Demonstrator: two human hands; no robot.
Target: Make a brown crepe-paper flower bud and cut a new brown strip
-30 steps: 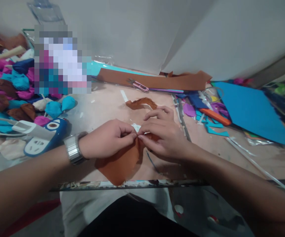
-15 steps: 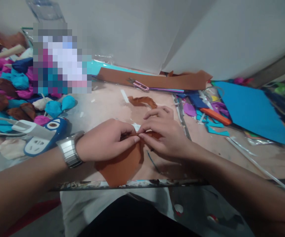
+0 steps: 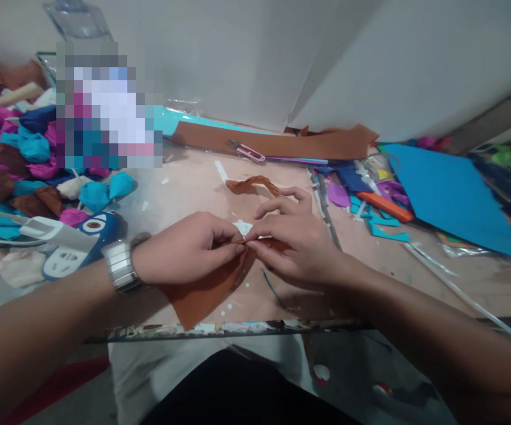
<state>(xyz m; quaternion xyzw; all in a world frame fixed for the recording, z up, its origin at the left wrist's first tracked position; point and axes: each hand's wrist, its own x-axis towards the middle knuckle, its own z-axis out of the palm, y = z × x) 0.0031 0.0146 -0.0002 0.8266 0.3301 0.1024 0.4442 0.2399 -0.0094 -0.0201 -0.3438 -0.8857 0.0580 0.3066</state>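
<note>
My left hand [image 3: 184, 251] and my right hand [image 3: 293, 245] meet at the middle of the table, fingertips pinched together on the top edge of a brown felt piece [image 3: 202, 292]. The felt hangs down toward the table's front edge. A small white scrap [image 3: 243, 226] shows just above the pinch. A silver watch [image 3: 120, 265] sits on my left wrist. A curled brown felt strip [image 3: 250, 184] lies just beyond my right hand's raised fingers.
A heap of pink, blue and brown felt shapes [image 3: 11, 159] fills the left. A blue and white device [image 3: 75, 242] lies near my left wrist. A long brown felt band [image 3: 282, 143], pink snips [image 3: 250, 153], a blue sheet [image 3: 450, 198] and an orange cutter [image 3: 386, 206] lie behind and right.
The brown felt piece has turned and pulled up under my hands, its lower corner shifting left. Both hands stay pinched at the same spot.
</note>
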